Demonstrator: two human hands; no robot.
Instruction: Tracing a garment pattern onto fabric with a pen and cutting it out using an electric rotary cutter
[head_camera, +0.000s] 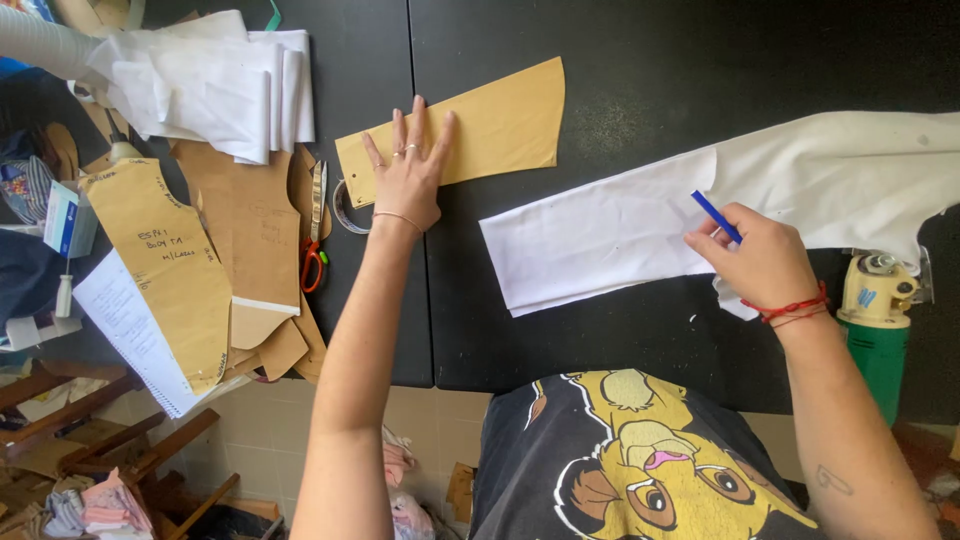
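My left hand (410, 170) lies flat, fingers spread, on the near end of a tan paper pattern piece (500, 125) on the black table (620, 60). My right hand (760, 260) grips a blue pencil (716, 216), its tip resting on a long strip of white fabric (620, 235) that runs off to the right. The pattern piece lies just beyond and left of the fabric, not touching it.
Red-handled scissors (315, 230) and a roll of tape (345, 210) lie left of my left hand. More tan pattern pieces (170, 260), a stack of white fabric pieces (215, 85) and a notepad (130, 330) crowd the left. A green and cream cutting machine (880, 320) stands at the right edge.
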